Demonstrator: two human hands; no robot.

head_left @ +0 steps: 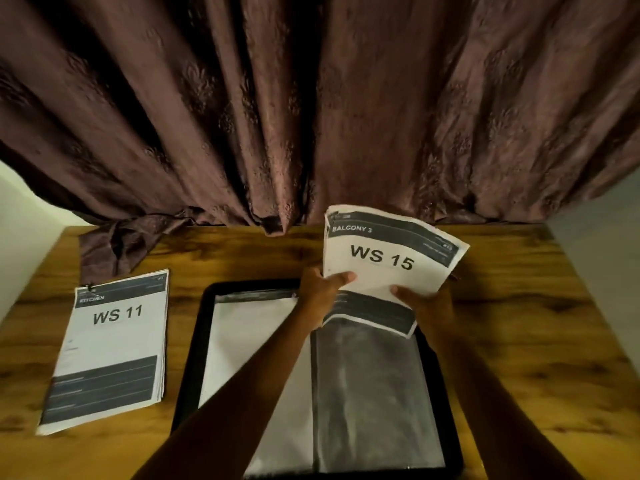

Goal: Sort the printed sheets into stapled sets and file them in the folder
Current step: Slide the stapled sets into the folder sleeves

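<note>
A black folder (194, 358) lies open on the wooden table, showing clear plastic sleeves; the left sleeve holds white paper. Above its upper right corner I hold a set of printed sheets (384, 254) headed "BALCONY 3 / WS 15", bent upward in the middle. My left hand (320, 282) pinches its left edge with the thumb on top. My right hand (426, 303) grips the lower right part. The lower dark band of the sheets hangs over the right sleeve. A second stack (110, 344), headed "KITCHEN / WS 11", lies flat on the table left of the folder.
A brown patterned curtain (311, 98) hangs behind the table and spills onto its back left corner. Bare wooden tabletop (519, 323) stretches to the right of the folder. Pale walls flank both sides.
</note>
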